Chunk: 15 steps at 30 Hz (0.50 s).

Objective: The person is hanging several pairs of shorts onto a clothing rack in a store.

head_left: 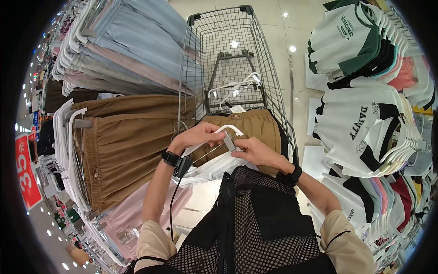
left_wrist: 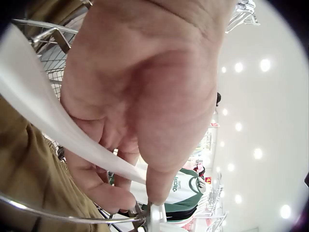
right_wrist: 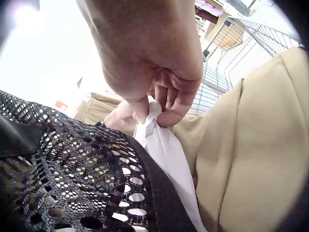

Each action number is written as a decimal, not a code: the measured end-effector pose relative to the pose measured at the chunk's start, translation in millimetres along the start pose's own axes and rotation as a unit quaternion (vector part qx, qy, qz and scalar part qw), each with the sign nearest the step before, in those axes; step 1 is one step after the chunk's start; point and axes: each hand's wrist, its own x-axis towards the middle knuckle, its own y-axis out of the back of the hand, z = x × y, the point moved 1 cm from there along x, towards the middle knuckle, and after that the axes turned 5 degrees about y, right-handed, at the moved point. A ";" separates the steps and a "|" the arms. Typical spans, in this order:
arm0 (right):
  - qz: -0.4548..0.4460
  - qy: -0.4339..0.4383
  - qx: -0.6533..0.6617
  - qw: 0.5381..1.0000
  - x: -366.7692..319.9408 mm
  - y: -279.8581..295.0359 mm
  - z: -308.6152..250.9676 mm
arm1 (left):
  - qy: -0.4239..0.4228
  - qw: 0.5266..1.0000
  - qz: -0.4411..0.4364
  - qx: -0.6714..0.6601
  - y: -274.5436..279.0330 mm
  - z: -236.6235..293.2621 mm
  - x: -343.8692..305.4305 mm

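Observation:
A white hanger with a metal clip bar is gripped by the left hand, whose fingers curl round it in the left wrist view. Close beside it, the right hand pinches the edge of a white garment near the hanger's clip. In the right wrist view thumb and fingers of the right hand close on the white cloth. Brown trousers lie just beyond the hands, over the near end of the cart.
A wire shopping cart stands ahead, with loose white hangers in it. Brown trousers and light blue ones hang on the left. Shirts hang on the right. A red price sign is at far left.

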 end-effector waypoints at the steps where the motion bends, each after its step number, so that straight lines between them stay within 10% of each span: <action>1: 0.001 -0.005 -0.006 1.000 -0.2 1.2 -1.2 | -0.013 1.000 0.010 -0.012 -0.7 -0.6 -0.8; 15: 0.032 0.056 -0.023 0.998 -15.3 -3.6 -29.2 | -0.158 0.982 0.104 -0.019 -39.1 15.1 -63.2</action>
